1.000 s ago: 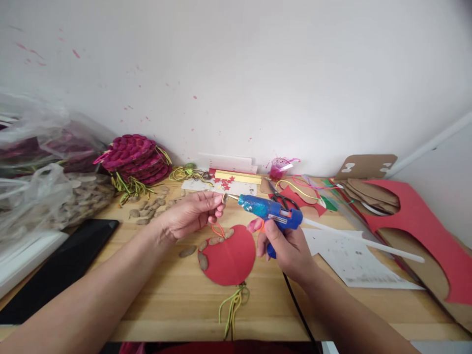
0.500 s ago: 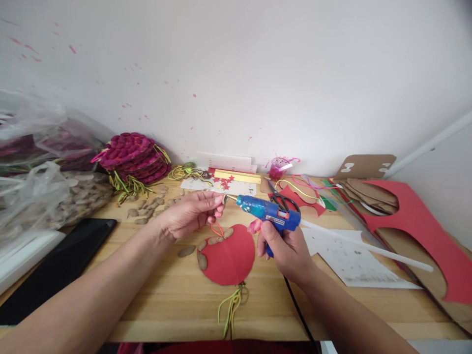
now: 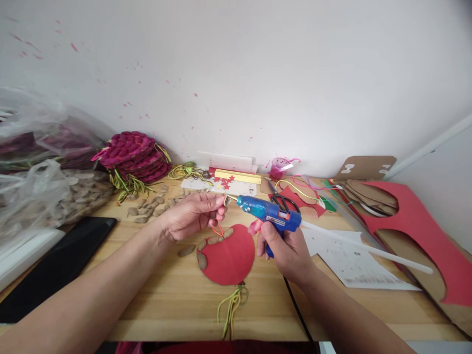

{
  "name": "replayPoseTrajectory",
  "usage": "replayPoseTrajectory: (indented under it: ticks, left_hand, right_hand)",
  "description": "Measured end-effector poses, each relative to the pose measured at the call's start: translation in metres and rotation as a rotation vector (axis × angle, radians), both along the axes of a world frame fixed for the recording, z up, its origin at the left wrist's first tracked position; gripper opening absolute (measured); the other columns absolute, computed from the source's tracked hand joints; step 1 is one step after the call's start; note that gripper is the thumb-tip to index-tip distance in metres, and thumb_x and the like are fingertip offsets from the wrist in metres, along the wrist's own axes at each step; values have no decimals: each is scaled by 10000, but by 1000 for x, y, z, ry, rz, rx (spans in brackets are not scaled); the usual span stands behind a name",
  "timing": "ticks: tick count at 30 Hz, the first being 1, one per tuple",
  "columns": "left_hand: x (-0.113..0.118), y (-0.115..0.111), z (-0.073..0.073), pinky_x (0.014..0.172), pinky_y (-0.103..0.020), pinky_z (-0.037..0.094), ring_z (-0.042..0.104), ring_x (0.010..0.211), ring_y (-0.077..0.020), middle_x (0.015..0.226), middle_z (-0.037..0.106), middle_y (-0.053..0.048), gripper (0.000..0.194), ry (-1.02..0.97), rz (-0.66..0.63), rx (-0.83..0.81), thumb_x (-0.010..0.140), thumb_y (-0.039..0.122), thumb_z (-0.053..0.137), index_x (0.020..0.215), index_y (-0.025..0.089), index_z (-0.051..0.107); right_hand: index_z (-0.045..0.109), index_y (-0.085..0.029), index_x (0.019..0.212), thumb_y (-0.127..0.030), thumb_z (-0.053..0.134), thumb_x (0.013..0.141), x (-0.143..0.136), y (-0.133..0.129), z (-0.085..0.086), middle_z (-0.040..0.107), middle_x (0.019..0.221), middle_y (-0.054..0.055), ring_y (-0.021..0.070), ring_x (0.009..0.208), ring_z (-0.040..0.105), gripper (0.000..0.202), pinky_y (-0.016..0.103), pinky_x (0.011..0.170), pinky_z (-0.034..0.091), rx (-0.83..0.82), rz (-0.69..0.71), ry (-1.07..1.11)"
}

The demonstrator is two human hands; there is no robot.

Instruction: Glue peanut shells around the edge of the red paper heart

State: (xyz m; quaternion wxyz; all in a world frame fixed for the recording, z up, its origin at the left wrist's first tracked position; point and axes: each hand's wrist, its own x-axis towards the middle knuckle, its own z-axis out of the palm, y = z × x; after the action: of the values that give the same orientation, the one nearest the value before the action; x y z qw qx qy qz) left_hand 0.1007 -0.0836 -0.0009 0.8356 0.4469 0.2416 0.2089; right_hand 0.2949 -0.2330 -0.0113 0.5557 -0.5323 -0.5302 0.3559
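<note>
Between the fingertips of my left hand (image 3: 197, 212) is a peanut shell (image 3: 227, 200), pinched and partly hidden. My right hand (image 3: 285, 246) wraps round the handle of a blue glue gun (image 3: 271, 211), its metal nozzle at the shell. A long white glue stick (image 3: 368, 248) juts from the gun's back. Below my hands lies a red paper disc (image 3: 232, 260), with several peanut shells along its upper left rim. An orange loop shows at its top and a yellow-green tassel (image 3: 231, 307) at its bottom. One loose shell (image 3: 186, 250) rests left of the disc.
Loose shells (image 3: 147, 209) lie left, beside a plastic bag of shells (image 3: 83, 194) and a black phone-like slab (image 3: 62, 265). Magenta shell-covered discs (image 3: 131, 152) are stacked behind. Scissors (image 3: 282, 199), red stars (image 3: 226, 182), white paper (image 3: 361, 260) and cut red card (image 3: 416, 221) lie around.
The shell in my left hand has tilted slightly and shows more of itself at the nozzle. The glue gun has barely moved.
</note>
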Motion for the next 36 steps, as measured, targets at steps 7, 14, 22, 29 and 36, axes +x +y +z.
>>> replayPoseTrajectory:
  ticks: [7, 14, 22, 29, 36]
  left_hand:
    - [0, -1, 0, 509, -160, 450, 557, 636, -92, 711, 614, -19, 351, -17, -12, -15, 721, 362, 920, 758, 118, 670]
    - [0, -1, 2, 510, -157, 446, 559, 631, -86, 706, 606, -13, 362, -24, -7, -10, 718, 361, 922, 741, 116, 657]
    - [0, 0, 1, 510, -163, 445, 554, 625, -89, 709, 608, -15, 358, -8, 2, 2, 716, 368, 921, 761, 121, 666]
    - [0, -1, 1, 506, -165, 431, 546, 629, -93, 711, 602, -19, 370, -2, 10, 12, 710, 371, 924, 762, 120, 657]
    - [-1, 1, 0, 517, -168, 434, 537, 631, -92, 714, 601, -21, 363, 5, -1, 25, 725, 374, 913, 751, 120, 654]
  right_hand:
    - [671, -156, 899, -586, 569, 991, 1, -1, -2, 620, 532, -1, 99, 412, 538, 451, 211, 413, 416, -27, -15, -7]
    - [673, -161, 914, -564, 548, 1011, 4, -1, -5, 626, 538, -2, 95, 423, 526, 433, 212, 426, 410, -20, -14, -34]
    - [662, -157, 883, -544, 549, 1015, 0, -2, 1, 613, 544, -3, 98, 427, 539, 424, 218, 421, 415, -2, 3, -33]
    - [627, -171, 861, -529, 549, 1015, 0, 0, 3, 604, 565, -9, 97, 430, 544, 397, 220, 416, 422, 25, 12, -58]
    - [619, -176, 861, -536, 549, 1011, 1, -2, 4, 601, 567, -11, 98, 426, 539, 396, 224, 414, 423, 16, 2, -69]
